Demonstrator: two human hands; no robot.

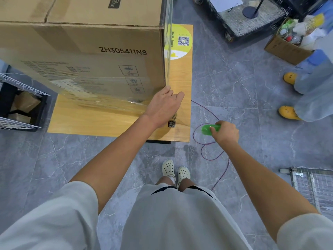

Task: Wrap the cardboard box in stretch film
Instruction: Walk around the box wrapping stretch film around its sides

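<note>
- The box (86, 51) sits on the bench (81, 121), above and to the left of the left hand (162, 105). Film (108, 103) already bands its lower face.
- The left hand lies with fingers extended on the box's near corner. It should probably pin the film flat there.
- The right hand (226, 132) grips a green handle (209, 129). Pull taut and level before rounding the corner.

Both bare arms reach forward and down. The left hand (164, 103) is extended, fingers nearly straight, thumb apart — the right hand (226, 132), nearer the body, curls its fingers round a green handle (210, 129).
</note>
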